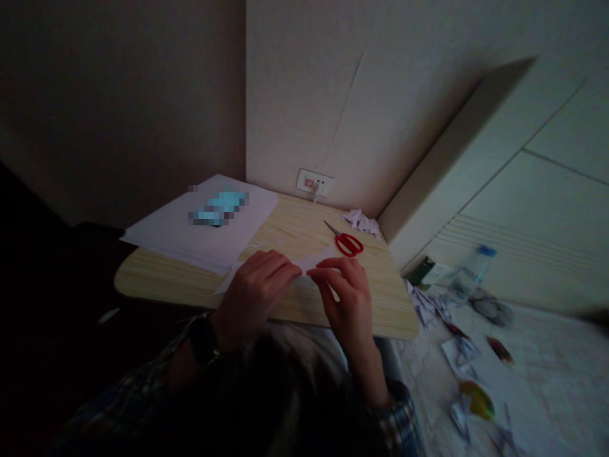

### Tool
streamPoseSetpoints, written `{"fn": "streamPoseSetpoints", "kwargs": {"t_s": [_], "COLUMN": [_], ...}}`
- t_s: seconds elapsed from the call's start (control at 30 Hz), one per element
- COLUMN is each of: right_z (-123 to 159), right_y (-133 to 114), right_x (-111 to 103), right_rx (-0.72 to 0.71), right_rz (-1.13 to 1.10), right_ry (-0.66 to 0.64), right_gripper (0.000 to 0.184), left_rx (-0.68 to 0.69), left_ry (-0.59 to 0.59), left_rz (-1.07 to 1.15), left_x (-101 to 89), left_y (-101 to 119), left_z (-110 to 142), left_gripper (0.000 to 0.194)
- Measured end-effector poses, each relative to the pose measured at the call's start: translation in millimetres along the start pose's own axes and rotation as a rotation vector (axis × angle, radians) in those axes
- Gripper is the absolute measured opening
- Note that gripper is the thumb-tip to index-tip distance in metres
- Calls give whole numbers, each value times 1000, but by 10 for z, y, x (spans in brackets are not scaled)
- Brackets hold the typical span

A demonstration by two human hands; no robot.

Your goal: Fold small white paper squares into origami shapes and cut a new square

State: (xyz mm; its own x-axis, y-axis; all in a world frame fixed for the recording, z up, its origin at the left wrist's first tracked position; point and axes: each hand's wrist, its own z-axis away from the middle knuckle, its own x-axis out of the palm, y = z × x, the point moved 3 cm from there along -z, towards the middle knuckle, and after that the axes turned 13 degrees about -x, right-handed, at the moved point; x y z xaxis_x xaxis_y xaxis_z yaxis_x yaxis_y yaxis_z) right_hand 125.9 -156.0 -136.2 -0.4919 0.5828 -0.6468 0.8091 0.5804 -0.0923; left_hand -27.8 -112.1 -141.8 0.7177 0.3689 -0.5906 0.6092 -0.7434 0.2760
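Observation:
A narrow strip of white paper (314, 258) runs between my hands above the table's near side. My left hand (257, 289), with a dark watch on its wrist, pinches the strip's near edge, fingertips pressed together. Close beside it, my right hand (349, 295) is curled, its thumb and forefinger pinching the same edge. Part of the strip is hidden behind my left hand. Beyond my right hand lie red-handled scissors (348, 244), blades pointing away to the left.
Large white sheets (174, 231) cover the left of the wooden table (285, 222), with a pixelated phone-like object (221, 206) on top. Folded paper pieces (362, 223) lie at the back right corner, near a wall socket (314, 183). On the bed stands a plastic bottle (471, 276) among paper scraps.

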Motion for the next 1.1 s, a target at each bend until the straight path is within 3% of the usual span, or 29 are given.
{"fn": "streamPoseSetpoints", "kwargs": {"t_s": [0.2, 0.53, 0.7, 0.93, 1.1], "right_z": [64, 27, 36, 131, 284], "right_y": [115, -38, -10, 172, 438], "right_x": [10, 163, 136, 72, -76], "right_rx": [68, 63, 39, 69, 203], "right_rz": [39, 33, 21, -58, -91], "right_ry": [24, 18, 44, 34, 111], "right_gripper": [16, 15, 14, 13, 15], "left_rx": [-73, -29, -22, 27, 13], "left_ry": [-14, -6, -1, -21, -27], "left_rz": [43, -11, 3, -21, -40], "left_x": [0, 55, 51, 43, 4], "left_y": [-108, 12, 11, 28, -7], "left_z": [17, 14, 6, 14, 9], "left_gripper": [18, 21, 18, 23, 27]}}
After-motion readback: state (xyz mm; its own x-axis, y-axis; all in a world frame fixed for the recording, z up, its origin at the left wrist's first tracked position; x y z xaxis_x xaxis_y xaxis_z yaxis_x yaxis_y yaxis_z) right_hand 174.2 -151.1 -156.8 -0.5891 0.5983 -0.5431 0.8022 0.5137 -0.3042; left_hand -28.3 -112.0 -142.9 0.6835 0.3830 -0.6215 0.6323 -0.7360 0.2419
